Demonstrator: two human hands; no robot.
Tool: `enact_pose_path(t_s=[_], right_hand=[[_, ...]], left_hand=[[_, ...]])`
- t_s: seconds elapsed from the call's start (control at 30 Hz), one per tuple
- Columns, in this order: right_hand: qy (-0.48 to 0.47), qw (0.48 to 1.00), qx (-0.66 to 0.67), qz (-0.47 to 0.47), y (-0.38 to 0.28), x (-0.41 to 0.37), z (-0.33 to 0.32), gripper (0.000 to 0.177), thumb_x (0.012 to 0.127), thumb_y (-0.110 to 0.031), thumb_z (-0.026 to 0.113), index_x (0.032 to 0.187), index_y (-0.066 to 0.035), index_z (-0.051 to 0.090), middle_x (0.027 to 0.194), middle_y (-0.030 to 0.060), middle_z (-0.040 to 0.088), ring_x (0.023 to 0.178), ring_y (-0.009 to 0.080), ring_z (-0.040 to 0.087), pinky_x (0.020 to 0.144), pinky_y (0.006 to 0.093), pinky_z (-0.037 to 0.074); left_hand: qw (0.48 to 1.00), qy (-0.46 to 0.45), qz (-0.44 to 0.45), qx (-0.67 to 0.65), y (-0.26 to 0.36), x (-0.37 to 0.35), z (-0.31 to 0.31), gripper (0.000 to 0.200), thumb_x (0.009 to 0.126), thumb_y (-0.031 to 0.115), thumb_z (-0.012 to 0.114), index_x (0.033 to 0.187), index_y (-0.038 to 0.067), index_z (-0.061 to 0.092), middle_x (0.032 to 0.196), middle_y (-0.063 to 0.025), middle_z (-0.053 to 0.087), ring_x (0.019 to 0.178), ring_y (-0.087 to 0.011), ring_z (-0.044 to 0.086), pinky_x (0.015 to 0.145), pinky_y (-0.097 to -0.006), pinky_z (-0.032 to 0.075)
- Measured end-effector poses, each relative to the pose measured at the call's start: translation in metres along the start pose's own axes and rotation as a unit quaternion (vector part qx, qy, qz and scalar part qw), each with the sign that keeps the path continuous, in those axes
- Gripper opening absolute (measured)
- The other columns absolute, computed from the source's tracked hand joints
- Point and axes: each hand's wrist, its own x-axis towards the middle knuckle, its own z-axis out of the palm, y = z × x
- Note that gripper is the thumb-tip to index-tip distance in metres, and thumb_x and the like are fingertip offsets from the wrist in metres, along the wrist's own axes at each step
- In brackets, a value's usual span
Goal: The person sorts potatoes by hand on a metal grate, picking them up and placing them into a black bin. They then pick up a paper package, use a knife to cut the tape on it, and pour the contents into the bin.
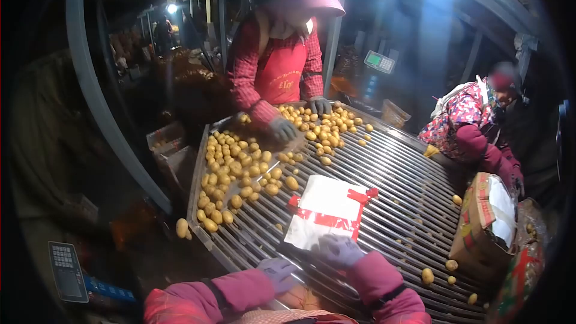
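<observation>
My left hand (277, 273), in a light purple-grey glove, rests at the near edge of the roller sorting table (384, 174), fingers stretched out and nothing visible in them. Further right, my right hand (339, 250), gloved alike, is closed at the lower edge of a white board (327, 198) bound with red tape. Its fingertips are partly hidden. The board lies over the metal rollers, right of a large spread of potatoes (234, 168).
Across the table a person in a pink hat has gloved hands (285, 129) among potatoes. Another person (474, 120) bends at the right, by a cardboard box (486, 222). Loose potatoes (427, 275) lie near right. A scale display (68, 271) stands lower left, a metal post (108, 102) above it.
</observation>
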Motion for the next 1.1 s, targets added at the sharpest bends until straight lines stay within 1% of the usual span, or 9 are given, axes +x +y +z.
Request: enact_pose_path(t_s=[0.03,0.1,0.3,0.37,0.4,0.5,0.67,0.9,1.1], right_hand=[[-0.065,0.993,0.073,0.061,-0.018,-0.016,-0.013,0.038,0.088,-0.034,0.052,0.12,-0.014,0.058,0.116,0.0136,0.06,0.107,0.0321,0.057,0.092,0.0419,0.044],[-0.038,0.994,0.093,0.043,-0.023,-0.066,0.013,0.033,0.087,-0.031,0.054,0.114,-0.012,0.059,0.107,0.0159,0.062,0.097,0.0352,0.059,0.083,0.0423,0.048],[-0.158,0.977,0.081,0.115,-0.089,-0.145,0.021,0.042,0.084,-0.047,0.053,0.108,-0.013,0.06,0.116,0.0152,0.056,0.108,0.037,0.052,0.09,0.0437,0.043],[-0.167,0.944,0.076,0.275,-0.103,-0.15,0.023,0.039,0.083,-0.045,0.053,0.103,-0.012,0.06,0.117,0.0161,0.054,0.109,0.0375,0.05,0.091,0.0446,0.041],[-0.088,0.967,0.036,0.236,-0.105,-0.157,0.033,0.032,0.083,-0.041,0.053,0.094,-0.012,0.06,0.105,0.0167,0.059,0.098,0.0377,0.055,0.085,0.0467,0.043],[-0.072,0.974,-0.002,0.215,-0.116,-0.162,0.033,0.026,0.084,-0.035,0.051,0.092,-0.012,0.059,0.095,0.0174,0.06,0.093,0.0386,0.056,0.078,0.0479,0.043],[0.111,0.942,-0.042,0.314,-0.126,-0.157,0.063,0.023,0.078,-0.034,0.057,0.084,-0.012,0.063,0.083,0.0158,0.062,0.083,0.0384,0.058,0.074,0.0485,0.044],[0.126,0.927,-0.068,0.347,-0.115,-0.162,0.072,0.022,0.083,-0.034,0.054,0.085,-0.013,0.061,0.078,0.0136,0.061,0.078,0.0358,0.059,0.07,0.0489,0.044],[0.118,0.9,0.032,0.419,-0.135,-0.158,0.055,0.032,0.085,-0.04,0.049,0.094,-0.012,0.06,0.094,0.0177,0.06,0.091,0.0385,0.058,0.08,0.0483,0.046]], left_hand=[[0.996,-0.089,-0.018,0.008,0.0,-0.01,0.004,0.045,0.085,0.042,0.054,0.113,0.008,0.059,0.116,-0.0146,0.057,0.101,-0.0343,0.056,0.089,-0.0453,0.043],[0.994,-0.104,-0.016,0.017,0.003,-0.009,0.001,0.046,0.084,0.043,0.053,0.114,0.009,0.058,0.114,-0.0146,0.057,0.101,-0.0334,0.056,0.088,-0.0453,0.043],[0.982,-0.186,-0.029,0.029,0.009,-0.007,0.0,0.046,0.083,0.049,0.051,0.11,0.014,0.062,0.106,-0.0126,0.061,0.096,-0.0328,0.059,0.085,-0.0461,0.044],[0.974,-0.212,-0.061,0.048,0.013,0.002,-0.005,0.046,0.083,0.051,0.049,0.108,0.015,0.063,0.103,-0.0132,0.061,0.093,-0.0332,0.06,0.084,-0.046,0.044],[0.971,-0.224,-0.063,0.049,0.013,0.004,-0.005,0.046,0.083,0.051,0.049,0.108,0.015,0.063,0.103,-0.014,0.061,0.094,-0.0332,0.06,0.084,-0.0464,0.044],[0.972,-0.224,-0.061,0.047,0.014,0.004,-0.006,0.045,0.083,0.051,0.049,0.107,0.016,0.063,0.103,-0.0148,0.061,0.095,-0.0328,0.059,0.084,-0.0466,0.044],[0.97,-0.236,-0.053,0.026,0.013,0.006,-0.019,0.045,0.085,0.05,0.047,0.106,0.013,0.062,0.106,-0.0151,0.061,0.098,-0.0319,0.058,0.085,-0.046,0.043],[0.955,-0.278,-0.106,0.015,0.025,0.006,-0.033,0.049,0.089,0.051,0.042,0.106,0.01,0.063,0.11,-0.0148,0.062,0.104,-0.0301,0.058,0.089,-0.0437,0.043],[0.965,-0.218,-0.134,0.049,0.03,-0.006,-0.014,0.05,0.09,0.052,0.04,0.102,0.01,0.065,0.109,-0.0135,0.063,0.103,-0.0295,0.059,0.089,-0.0424,0.044]])
